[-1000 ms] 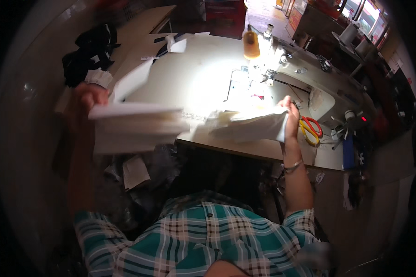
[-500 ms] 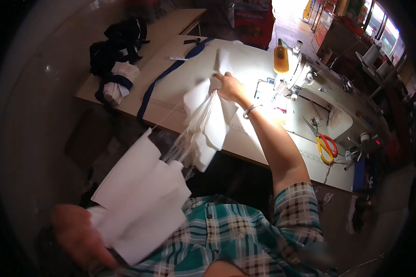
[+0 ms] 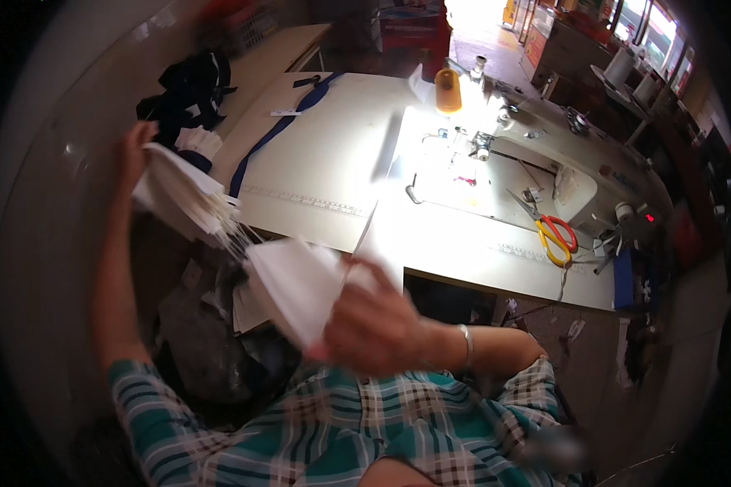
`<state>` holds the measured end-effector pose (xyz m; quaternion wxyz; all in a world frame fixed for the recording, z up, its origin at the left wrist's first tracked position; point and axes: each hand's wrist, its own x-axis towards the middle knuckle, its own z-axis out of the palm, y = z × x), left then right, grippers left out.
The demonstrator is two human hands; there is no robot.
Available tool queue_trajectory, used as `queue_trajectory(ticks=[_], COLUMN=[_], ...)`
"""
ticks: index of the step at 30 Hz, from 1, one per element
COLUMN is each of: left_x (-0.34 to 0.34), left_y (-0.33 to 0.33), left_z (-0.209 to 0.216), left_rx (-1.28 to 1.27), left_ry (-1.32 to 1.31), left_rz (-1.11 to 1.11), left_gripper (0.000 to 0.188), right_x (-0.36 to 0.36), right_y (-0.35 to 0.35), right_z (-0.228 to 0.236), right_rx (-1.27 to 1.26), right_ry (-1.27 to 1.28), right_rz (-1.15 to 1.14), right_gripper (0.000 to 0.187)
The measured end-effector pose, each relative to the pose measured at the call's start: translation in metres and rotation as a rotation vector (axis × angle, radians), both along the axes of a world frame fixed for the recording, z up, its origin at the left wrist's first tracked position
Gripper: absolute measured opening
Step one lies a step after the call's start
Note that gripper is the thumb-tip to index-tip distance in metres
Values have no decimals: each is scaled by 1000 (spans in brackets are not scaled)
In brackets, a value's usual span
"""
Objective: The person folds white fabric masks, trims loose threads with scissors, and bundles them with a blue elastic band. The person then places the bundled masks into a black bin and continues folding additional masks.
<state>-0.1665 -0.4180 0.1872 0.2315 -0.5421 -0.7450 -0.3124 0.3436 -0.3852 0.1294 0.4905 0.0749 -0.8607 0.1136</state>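
Note:
At the left, beyond the table's edge, my left hand [image 3: 136, 150] is closed on the end of a bundle of white fabric pieces [image 3: 179, 193]. Loose threads [image 3: 240, 237] run from that bundle to a second lot of white fabric pieces [image 3: 292, 284]. My right hand [image 3: 374, 321], smeared by motion, grips this second lot in front of my body. Its fingers are partly blurred. Both lots hang in the air, near the front edge of the sewing table [image 3: 300, 203].
A sewing machine [image 3: 593, 166] stands on the right, beside red-and-yellow scissors [image 3: 554, 235]. A dark blue strip [image 3: 272, 134] lies across the table. Dark cloth [image 3: 188, 93] is heaped at the far left, and thread cones [image 3: 620, 66] stand at the far right.
My left hand has swung from the lower left up to the far left with its white pieces. My right hand has come down from over the table toward my body, still holding white pieces.

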Motion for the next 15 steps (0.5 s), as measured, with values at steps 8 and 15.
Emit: queue_trajectory(ticks=[8,15], left_x=[216,349], left_y=[228,260], left_z=[-97,-131], left_rx=[-674,-564], left_ry=[-156,79], left_rz=[-445,-713], left_gripper=[63,46], right_x=[25,44], right_y=[-94,-90], right_z=[31,42], right_rx=[215,319], right_ry=[63,-56], right_rz=[138,38], right_gripper=[28,30])
